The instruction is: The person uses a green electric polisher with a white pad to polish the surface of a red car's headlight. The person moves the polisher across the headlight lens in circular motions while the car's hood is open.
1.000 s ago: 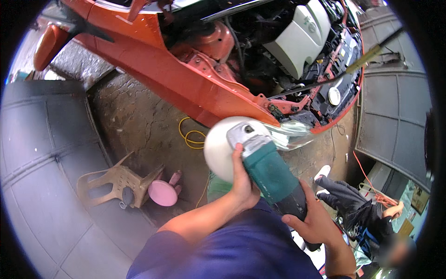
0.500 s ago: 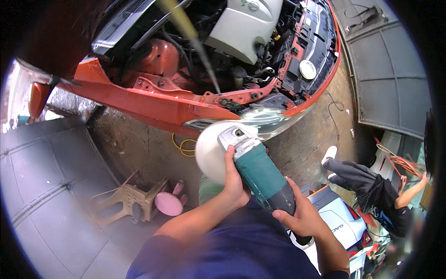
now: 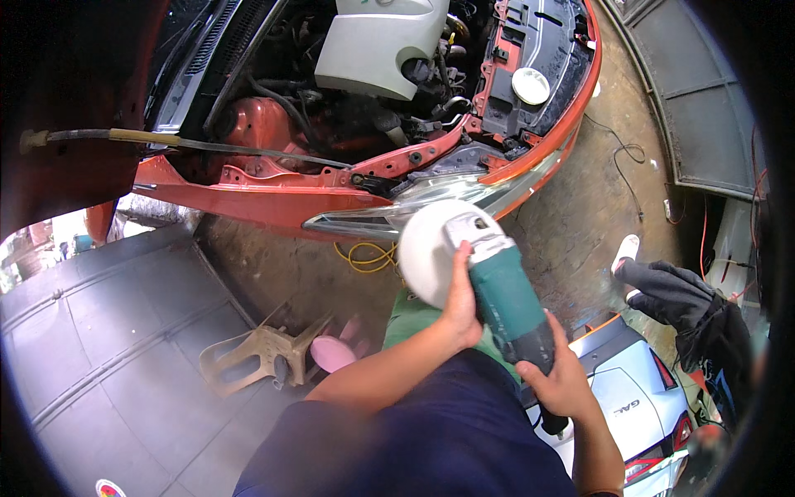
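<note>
Head view, entries as follows.

Item: angle polisher [image 3: 507,294], green and black body, silver gear head, white round pad [image 3: 424,257]. Location: above the wearer's green-clad leg, before the orange-red car's clear headlamp [image 3: 356,222]. The pad overlaps the lamp's lower edge in view; contact cannot be told.

Item: left hand [image 3: 461,313], by the gear head. Thumb laid up along the casing; other fingers pass beneath, their spread hidden. Presumably placed to bear the heavier front end.

Item: right hand [image 3: 565,381], around the black rear grip. Thumb across the top, index finger along the far side, remaining fingers out of sight. Presumably placed to steady and steer the tool.

Item: prop rod [image 3: 145,137], yellow-sleeved, slanting from the wing's inner edge toward the raised bonnet [image 3: 74,182]; probably its support.

Containers: engine bay [image 3: 414,157], open, housing a pale grey engine cover [image 3: 373,50] and dark hoses. Shallow white round tub or lid [image 3: 530,85], resting on the black front panel; contents, if any, cannot be told.

Surroundings: yellow coiled hose or cable [image 3: 364,265]; beige plastic stool [image 3: 257,356], apparently overturned; pink stool [image 3: 333,354] just beside it; white toy car [image 3: 617,402]; co-worker's dark-trousered legs [image 3: 671,290].
</note>
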